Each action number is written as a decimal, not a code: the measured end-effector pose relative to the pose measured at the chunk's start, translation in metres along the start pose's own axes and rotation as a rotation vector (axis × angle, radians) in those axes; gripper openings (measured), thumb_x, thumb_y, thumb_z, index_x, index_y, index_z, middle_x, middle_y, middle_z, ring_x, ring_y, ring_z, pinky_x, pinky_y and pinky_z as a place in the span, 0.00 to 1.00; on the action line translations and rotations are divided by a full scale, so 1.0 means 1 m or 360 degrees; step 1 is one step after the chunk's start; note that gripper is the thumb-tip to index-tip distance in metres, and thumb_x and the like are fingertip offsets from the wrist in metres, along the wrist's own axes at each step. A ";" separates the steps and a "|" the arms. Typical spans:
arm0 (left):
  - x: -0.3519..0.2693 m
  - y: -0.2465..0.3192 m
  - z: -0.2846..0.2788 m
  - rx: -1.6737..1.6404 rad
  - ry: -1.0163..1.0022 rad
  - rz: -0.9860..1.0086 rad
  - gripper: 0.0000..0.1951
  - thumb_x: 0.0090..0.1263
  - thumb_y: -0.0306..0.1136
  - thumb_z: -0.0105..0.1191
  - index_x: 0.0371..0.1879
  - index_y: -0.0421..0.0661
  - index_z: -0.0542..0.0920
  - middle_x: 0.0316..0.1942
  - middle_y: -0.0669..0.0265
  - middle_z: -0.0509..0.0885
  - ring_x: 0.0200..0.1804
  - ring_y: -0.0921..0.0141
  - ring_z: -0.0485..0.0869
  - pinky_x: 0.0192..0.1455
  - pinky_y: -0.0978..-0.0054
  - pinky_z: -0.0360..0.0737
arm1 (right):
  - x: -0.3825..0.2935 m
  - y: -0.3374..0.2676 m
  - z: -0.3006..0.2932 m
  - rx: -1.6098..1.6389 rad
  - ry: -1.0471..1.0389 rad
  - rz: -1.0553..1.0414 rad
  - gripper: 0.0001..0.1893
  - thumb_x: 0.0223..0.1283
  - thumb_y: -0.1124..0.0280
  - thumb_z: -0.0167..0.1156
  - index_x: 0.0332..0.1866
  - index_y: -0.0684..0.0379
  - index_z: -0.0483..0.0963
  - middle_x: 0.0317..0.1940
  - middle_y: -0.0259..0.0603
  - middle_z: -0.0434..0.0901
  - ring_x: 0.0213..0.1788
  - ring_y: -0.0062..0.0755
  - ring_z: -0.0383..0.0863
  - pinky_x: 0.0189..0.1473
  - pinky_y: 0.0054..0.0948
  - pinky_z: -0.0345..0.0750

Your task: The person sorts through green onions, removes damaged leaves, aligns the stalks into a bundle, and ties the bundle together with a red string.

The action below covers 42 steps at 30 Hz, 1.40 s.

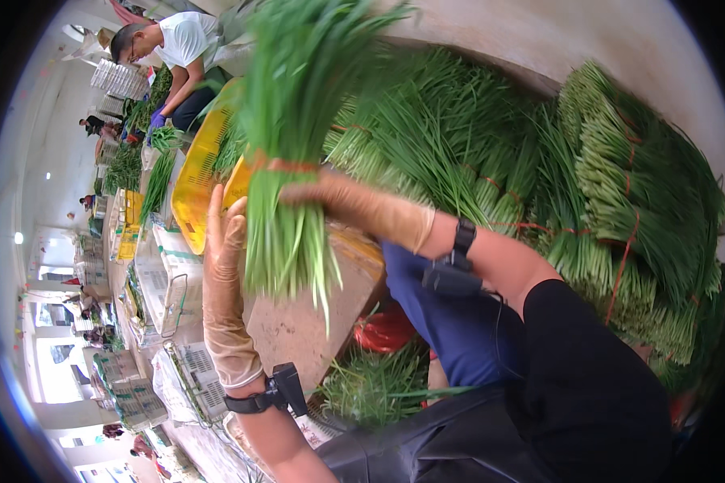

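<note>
A large bunch of garlic chives (290,235), tied with an orange-red band (287,164), hangs in front of me, its leaves up and pale stem ends down. My gloved right hand (332,196) grips it from the right just below the band; motion blurs the leaves and that hand. At the bunch's left side my gloved left hand (225,232) is raised, fingers extended and not wrapped around the stems. Whether it touches them is unclear. Beneath the bunch lies a brown board-like surface (296,329). Behind my left hand stands a yellow plastic crate (187,205) with greens inside.
Tied chive bunches (616,181) are heaped along the wall at the right. Loose green leaves (374,383) and a red plastic bag (385,331) lie low by my legs. White crates (196,374) line the left. A person (187,48) in purple gloves handles greens farther back.
</note>
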State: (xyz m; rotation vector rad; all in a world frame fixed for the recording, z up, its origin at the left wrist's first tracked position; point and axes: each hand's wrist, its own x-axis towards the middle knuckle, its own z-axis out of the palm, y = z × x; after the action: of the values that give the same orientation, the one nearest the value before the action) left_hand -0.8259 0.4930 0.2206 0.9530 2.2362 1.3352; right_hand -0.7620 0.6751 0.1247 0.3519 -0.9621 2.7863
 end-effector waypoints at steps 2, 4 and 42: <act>0.041 -0.016 0.028 -0.0302 0.0006 0.0040 0.35 0.75 0.54 0.47 0.73 0.42 0.60 0.65 0.52 0.72 0.70 0.65 0.68 0.72 0.66 0.63 | 0.033 -0.032 -0.097 -0.0054 0.0137 -0.0251 0.38 0.55 0.62 0.68 0.72 0.51 0.62 0.57 0.36 0.77 0.58 0.29 0.76 0.65 0.32 0.72; 0.036 -0.047 0.021 -0.0369 0.0083 -0.0098 0.37 0.73 0.55 0.50 0.72 0.41 0.61 0.63 0.52 0.74 0.68 0.64 0.70 0.72 0.64 0.63 | 0.072 -0.038 -0.155 0.0018 0.0304 -0.0259 0.29 0.59 0.64 0.67 0.66 0.53 0.67 0.55 0.36 0.79 0.57 0.31 0.78 0.62 0.33 0.74; -0.082 -0.250 0.025 0.0555 0.0147 -0.0371 0.20 0.66 0.19 0.56 0.58 0.40 0.77 0.57 0.57 0.82 0.60 0.62 0.79 0.65 0.68 0.72 | 0.140 0.099 -0.277 -0.2772 -0.0322 0.0584 0.13 0.49 0.56 0.67 0.35 0.52 0.86 0.31 0.44 0.87 0.36 0.45 0.87 0.44 0.50 0.82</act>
State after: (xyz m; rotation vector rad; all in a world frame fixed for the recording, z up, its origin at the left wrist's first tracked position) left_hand -0.8433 0.3691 -0.0120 0.7180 2.6132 0.9239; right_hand -0.9650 0.7832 -0.1060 0.1255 -3.0133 1.1011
